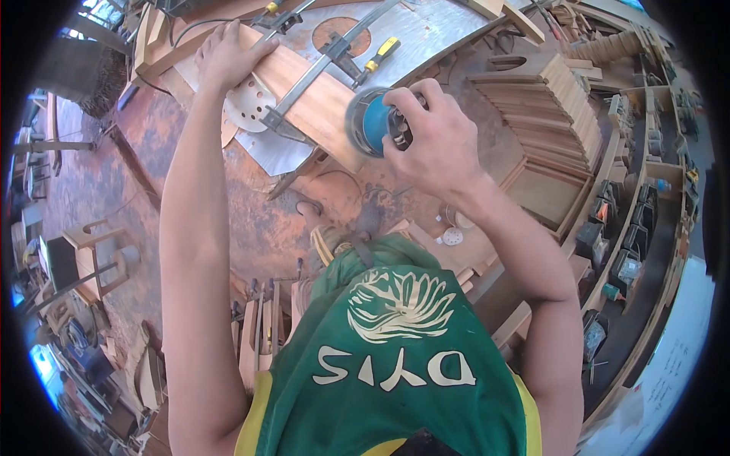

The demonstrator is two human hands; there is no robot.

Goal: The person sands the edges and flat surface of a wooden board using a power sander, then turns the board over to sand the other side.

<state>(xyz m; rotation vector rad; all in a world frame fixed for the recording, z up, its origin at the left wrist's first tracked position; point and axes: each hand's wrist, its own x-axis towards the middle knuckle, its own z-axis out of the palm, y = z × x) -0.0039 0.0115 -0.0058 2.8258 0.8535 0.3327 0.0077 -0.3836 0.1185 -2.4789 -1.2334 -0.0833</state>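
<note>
My right hand (441, 137) is wrapped round a blue orbital sander (374, 121), whose pad meets the near right end of a wooden board (312, 106). The pad's rim looks blurred. At the board's far left end, my left hand (224, 57) rests on the wood with its fingers stretched and thumb apart. A metal bar clamp (315, 76) crosses the board between my hands. Just beyond the sander, a yellow and black clamp handle (382, 53) sticks up. Beside the board's left edge lies a white sanding disc (247, 106) with holes.
A metal-topped bench (411, 45) supports the board. Stacked wooden pieces (540, 114) stand to the right, near shelves holding several tools (631, 235). Another sanding disc (452, 236) lies below the sander. A small wooden stool (95, 251) is at left on the dusty floor (258, 205).
</note>
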